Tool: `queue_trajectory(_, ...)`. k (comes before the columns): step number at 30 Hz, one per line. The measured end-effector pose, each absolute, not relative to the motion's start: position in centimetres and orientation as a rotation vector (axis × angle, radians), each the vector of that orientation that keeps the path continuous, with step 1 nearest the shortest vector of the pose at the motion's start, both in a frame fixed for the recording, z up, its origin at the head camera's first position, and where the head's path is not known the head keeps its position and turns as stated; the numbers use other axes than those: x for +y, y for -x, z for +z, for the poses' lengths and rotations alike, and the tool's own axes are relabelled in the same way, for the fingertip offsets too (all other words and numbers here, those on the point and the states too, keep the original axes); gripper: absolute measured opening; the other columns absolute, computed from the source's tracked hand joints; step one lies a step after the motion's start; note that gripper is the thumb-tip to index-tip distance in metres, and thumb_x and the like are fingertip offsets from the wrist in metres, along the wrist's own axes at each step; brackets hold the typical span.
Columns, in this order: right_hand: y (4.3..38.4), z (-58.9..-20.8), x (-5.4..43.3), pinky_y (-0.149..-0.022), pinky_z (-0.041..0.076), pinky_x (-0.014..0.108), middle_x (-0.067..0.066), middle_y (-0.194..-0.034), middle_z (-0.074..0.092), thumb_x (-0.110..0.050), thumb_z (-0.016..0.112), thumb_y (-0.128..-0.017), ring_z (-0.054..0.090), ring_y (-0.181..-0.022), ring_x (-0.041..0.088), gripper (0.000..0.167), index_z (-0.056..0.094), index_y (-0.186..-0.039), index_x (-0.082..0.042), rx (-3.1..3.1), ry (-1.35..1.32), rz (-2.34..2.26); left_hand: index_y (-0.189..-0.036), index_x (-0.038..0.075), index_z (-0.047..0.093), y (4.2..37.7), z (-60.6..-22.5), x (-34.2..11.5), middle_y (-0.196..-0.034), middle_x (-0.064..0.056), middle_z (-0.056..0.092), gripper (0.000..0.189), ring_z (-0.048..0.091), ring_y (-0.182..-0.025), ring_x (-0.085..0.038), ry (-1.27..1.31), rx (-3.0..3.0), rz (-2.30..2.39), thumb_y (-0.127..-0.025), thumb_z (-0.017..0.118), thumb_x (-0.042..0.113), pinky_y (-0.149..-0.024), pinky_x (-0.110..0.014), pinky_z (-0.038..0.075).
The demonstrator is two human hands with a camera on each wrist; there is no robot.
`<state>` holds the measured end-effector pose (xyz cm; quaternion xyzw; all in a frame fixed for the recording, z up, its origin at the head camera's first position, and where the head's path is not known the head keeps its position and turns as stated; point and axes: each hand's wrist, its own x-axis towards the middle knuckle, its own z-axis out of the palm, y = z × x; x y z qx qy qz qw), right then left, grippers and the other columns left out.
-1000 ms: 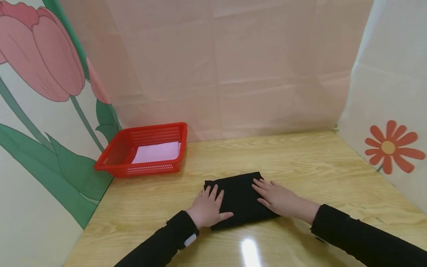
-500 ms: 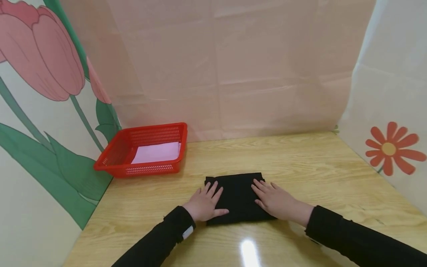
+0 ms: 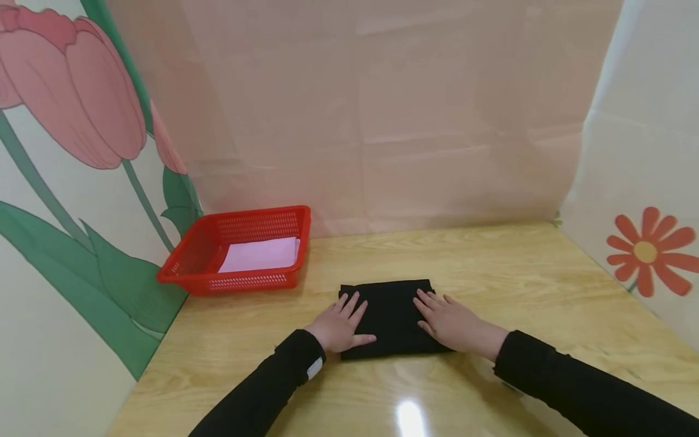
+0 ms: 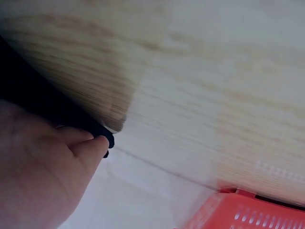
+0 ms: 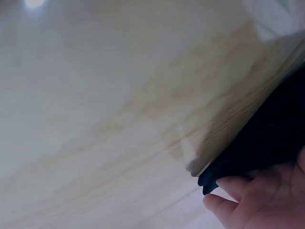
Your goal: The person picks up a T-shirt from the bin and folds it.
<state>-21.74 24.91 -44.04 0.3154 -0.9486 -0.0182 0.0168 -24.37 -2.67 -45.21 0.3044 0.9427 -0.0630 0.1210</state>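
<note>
A black cloth folded into a flat rectangle [image 3: 392, 318] lies on the wooden table [image 3: 491, 261]. My left hand [image 3: 340, 326] rests on its left side, fingers spread and thumb pointing inward. On the opposite side my right hand [image 3: 450, 323] lies flat, its fingertips close to the far right corner. In the left wrist view, the left hand [image 4: 43, 167] covers the edge of the black cloth [image 4: 43, 95]. The right wrist view has the right hand [image 5: 262, 198] at the layered edge of the black cloth [image 5: 267, 133].
At the back left stands a red perforated plastic basket [image 3: 235, 282] with folded pink cloth [image 3: 259, 254] inside. A pinkish sheet [image 3: 360, 121] hangs behind the table. Flower-printed panels [image 3: 617, 152] border both sides.
Both hands have slid slightly away from me with the cloth, which now lies squarer, its near edge farther up the table. The view has tilted a little.
</note>
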Motion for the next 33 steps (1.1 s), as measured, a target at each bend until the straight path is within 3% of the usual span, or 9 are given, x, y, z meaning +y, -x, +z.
queue_trajectory(8,24.0,-45.7,26.2,-0.097,0.037,0.063,0.033,-0.142,0.041,-0.033,0.048,-0.103,0.043,-0.128,0.048,0.055,0.047,-0.137,0.01,-2.895,-1.04,0.014,-0.158,0.019,0.011,26.1,-45.4,-2.2,-0.163,-0.007,0.004,0.086,0.004,-0.148,-0.03,-0.89,2.732,-0.186,-0.093,0.026,0.072,-0.117,-0.044,0.014)
queue_trajectory(16,26.7,-46.6,26.6,-0.101,0.035,0.062,0.03,-0.148,0.034,-0.034,0.047,-0.103,0.037,-0.134,0.044,0.057,0.041,-0.143,0.006,-2.959,-1.013,-0.038,-0.158,0.019,0.01,27.6,-44.8,-2.1,-0.163,-0.006,0.005,0.084,0.005,-0.148,-0.03,-0.868,2.746,-0.204,-0.094,0.027,0.071,-0.116,-0.045,0.015)
queue_trajectory(33,27.7,-44.0,25.8,-0.103,0.03,0.064,0.031,-0.151,0.028,-0.028,0.046,-0.104,0.032,-0.136,0.045,0.055,0.037,-0.145,0.007,-3.077,-0.998,0.036,-0.158,0.018,0.014,29.7,-44.0,-1.8,-0.163,-0.006,0.008,0.082,0.008,-0.147,-0.03,-0.848,2.752,-0.183,-0.095,0.031,0.069,-0.116,-0.046,0.017)
